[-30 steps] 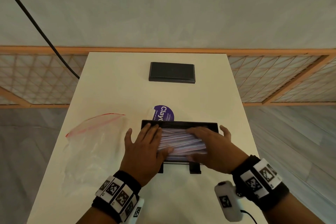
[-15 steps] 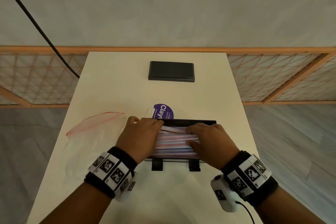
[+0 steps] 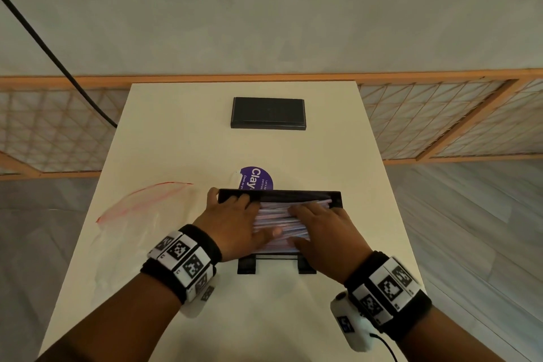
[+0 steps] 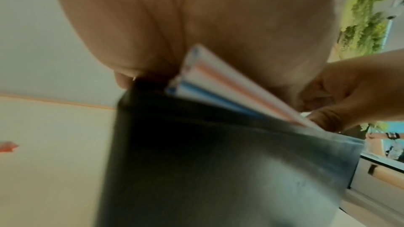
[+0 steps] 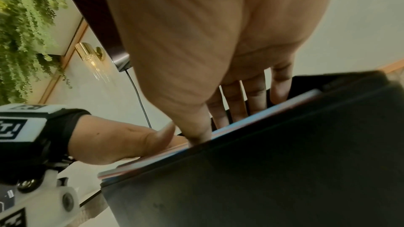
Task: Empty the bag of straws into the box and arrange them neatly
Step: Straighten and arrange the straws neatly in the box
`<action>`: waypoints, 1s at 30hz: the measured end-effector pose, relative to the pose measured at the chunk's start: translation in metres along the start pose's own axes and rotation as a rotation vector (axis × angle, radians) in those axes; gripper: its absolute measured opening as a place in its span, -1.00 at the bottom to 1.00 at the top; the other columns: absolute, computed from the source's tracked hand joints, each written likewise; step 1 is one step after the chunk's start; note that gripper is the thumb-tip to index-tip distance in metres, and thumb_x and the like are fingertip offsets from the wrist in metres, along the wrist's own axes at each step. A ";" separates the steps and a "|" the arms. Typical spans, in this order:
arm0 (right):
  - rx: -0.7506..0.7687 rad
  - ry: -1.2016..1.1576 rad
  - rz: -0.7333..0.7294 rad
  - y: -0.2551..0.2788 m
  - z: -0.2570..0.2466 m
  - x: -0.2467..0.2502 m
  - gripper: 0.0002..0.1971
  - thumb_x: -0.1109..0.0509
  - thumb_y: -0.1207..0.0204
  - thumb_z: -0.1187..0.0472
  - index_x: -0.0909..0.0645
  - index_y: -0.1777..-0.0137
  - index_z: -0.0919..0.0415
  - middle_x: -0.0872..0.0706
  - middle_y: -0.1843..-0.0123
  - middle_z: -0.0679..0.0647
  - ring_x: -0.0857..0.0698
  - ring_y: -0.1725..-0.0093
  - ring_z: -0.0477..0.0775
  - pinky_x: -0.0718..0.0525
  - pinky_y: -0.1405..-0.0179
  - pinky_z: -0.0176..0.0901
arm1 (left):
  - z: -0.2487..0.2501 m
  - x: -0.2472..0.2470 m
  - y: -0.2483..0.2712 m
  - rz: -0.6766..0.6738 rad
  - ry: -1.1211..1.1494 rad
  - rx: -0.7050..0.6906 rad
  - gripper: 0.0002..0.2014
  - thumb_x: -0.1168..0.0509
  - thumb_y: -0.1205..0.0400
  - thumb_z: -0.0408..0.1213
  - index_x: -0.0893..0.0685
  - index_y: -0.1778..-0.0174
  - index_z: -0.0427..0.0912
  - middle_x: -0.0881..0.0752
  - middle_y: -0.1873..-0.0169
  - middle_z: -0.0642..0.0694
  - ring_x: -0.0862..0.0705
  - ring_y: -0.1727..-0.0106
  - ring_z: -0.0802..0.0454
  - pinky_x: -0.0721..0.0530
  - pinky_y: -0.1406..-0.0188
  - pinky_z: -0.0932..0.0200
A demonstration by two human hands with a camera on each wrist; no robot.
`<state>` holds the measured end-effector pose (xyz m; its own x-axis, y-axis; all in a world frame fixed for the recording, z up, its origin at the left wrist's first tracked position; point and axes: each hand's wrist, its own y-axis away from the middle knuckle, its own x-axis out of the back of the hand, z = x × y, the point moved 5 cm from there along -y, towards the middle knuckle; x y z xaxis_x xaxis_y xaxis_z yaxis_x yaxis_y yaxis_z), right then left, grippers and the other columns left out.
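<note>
A black box (image 3: 336,200) sits at the middle of the white table, filled with pale pink, blue and white straws (image 3: 273,214). My left hand (image 3: 235,223) lies flat over the left end of the straws, its fingers reaching the box's far left corner. My right hand (image 3: 317,229) presses flat on the right half, thumb at the near side. The left wrist view shows straw ends (image 4: 210,82) poking over the black box wall (image 4: 218,170) under my palm. In the right wrist view, straight fingers (image 5: 255,99) rest on the straws (image 5: 166,153). The empty clear bag (image 3: 126,214) with a red zip lies to the left.
A black lid (image 3: 268,113) lies at the far middle of the table. A purple round sticker (image 3: 256,179) shows just behind the box. A black cable (image 3: 53,53) hangs at the far left. Wooden lattice panels flank the table.
Both hands slid away from me over the straws; the left hand moved up to the box's far left corner. The straws lie flatter and lower in the box.
</note>
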<state>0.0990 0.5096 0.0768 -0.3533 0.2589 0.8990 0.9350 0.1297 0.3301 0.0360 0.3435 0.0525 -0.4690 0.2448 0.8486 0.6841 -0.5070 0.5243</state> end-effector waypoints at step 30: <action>-0.006 -0.029 0.103 0.011 -0.003 0.004 -0.39 -0.29 -0.65 -0.11 -0.36 -0.68 0.00 -0.51 -0.62 -0.05 -0.50 -0.59 0.07 -0.29 -0.62 0.12 | -0.007 0.000 0.023 0.478 0.109 -0.019 -0.23 -0.21 -0.45 0.54 -0.50 -0.47 0.14 -0.64 -0.27 0.08 -0.67 -0.29 -0.01 -0.29 -0.44 -0.32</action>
<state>0.1085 0.5089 0.0850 -0.2560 0.2983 0.9195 0.9665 0.0951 0.2382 0.0480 0.3256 0.0640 -0.1609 -0.1067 0.9812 0.8275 -0.5564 0.0752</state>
